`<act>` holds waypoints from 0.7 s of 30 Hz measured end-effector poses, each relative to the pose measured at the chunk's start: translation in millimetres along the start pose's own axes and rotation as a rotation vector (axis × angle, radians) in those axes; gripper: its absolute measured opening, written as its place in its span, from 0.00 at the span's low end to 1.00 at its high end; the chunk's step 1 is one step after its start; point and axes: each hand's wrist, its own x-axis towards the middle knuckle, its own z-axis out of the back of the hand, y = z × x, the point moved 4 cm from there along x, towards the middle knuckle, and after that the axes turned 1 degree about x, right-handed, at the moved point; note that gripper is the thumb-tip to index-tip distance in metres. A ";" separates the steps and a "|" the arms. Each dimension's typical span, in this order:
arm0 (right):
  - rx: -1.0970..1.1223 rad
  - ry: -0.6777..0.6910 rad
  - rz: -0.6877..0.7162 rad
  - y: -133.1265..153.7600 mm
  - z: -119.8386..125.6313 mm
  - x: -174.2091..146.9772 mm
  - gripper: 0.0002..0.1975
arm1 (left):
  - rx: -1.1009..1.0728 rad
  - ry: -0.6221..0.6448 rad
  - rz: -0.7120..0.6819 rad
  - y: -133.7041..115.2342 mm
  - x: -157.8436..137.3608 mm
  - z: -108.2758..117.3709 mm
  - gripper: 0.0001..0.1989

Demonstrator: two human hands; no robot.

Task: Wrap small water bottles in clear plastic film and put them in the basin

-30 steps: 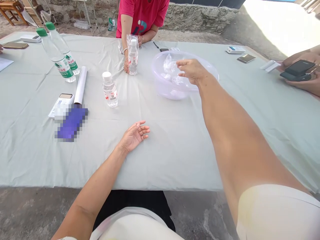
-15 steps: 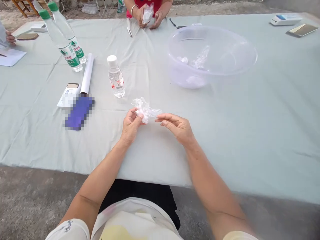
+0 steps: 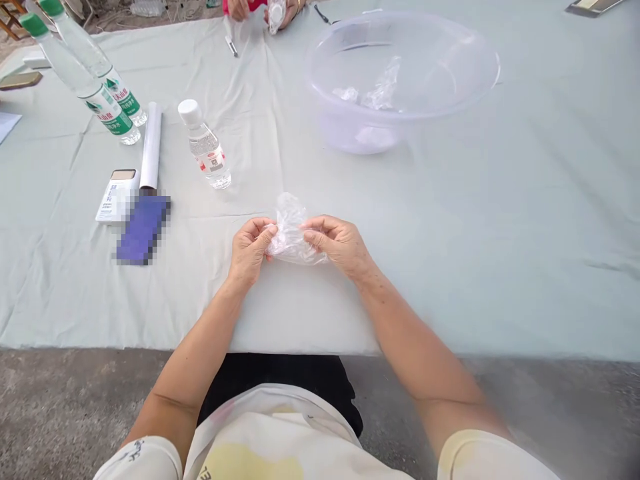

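Note:
Between my hands, just above the near part of the cloth-covered table, is a crumpled clear plastic bag (image 3: 291,230). My left hand (image 3: 249,249) pinches its left side between thumb and fingers. On the other side my right hand (image 3: 340,244) grips the film with thumb and fingertips. The plastic is bunched and stands up in a loose peak in the middle. Whether anything lies inside it, I cannot tell. A small water bottle (image 3: 207,150) with a white cap stands beyond my left hand.
A translucent basin (image 3: 440,100) holding crumpled clear plastic stands farther back. At left are two green-capped bottles (image 3: 107,110), a white roll (image 3: 151,147), a white box (image 3: 117,197) and a blurred purple item (image 3: 143,230). Across the table, another person's hands (image 3: 283,12) hold something wrapped in plastic.
My right hand has moved left and now holds the bag's right side. The plastic has spread wider and taller between my hands. The view has tilted down.

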 end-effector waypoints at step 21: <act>0.392 0.117 0.065 14.2 12.1 -3.7 0.20 | -0.104 0.711 0.440 -0.2 -22.0 -15.6 0.37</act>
